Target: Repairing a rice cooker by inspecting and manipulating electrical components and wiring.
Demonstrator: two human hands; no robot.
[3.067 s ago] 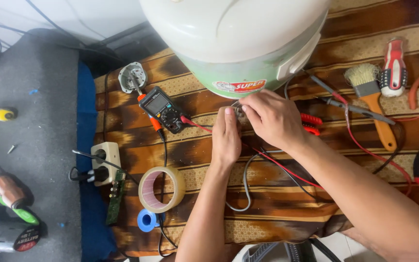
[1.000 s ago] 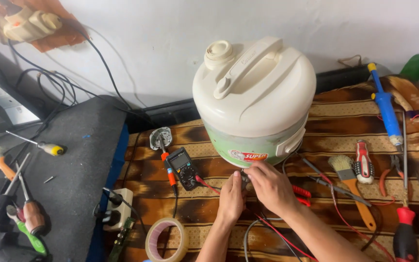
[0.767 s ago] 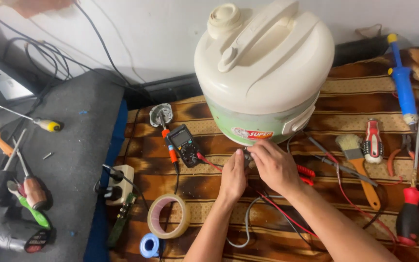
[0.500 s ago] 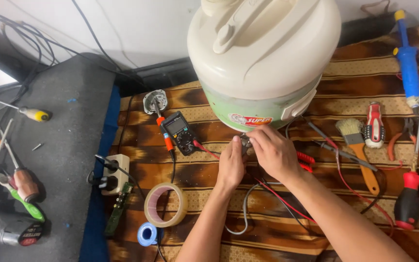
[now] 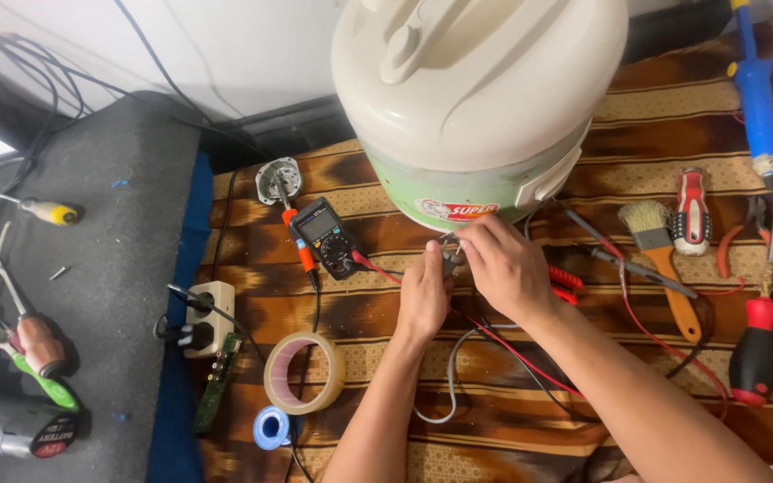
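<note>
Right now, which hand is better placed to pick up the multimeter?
Left, probably. The left hand sits just right of the multimeter, with only the red lead between them. The right hand is farther off, beyond the left, at the rice cooker.

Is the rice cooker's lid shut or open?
Shut. The rice cooker stands upright, its cream lid seated flush on the green body, handle folded flat on top.

far edge: rice cooker point(image 5: 476, 98) blocks | left: multimeter point(image 5: 327, 237), tape roll point(image 5: 301, 371) crowd | right edge: brush point(image 5: 659, 246), screwdrivers | near middle: wires only, passable
</note>
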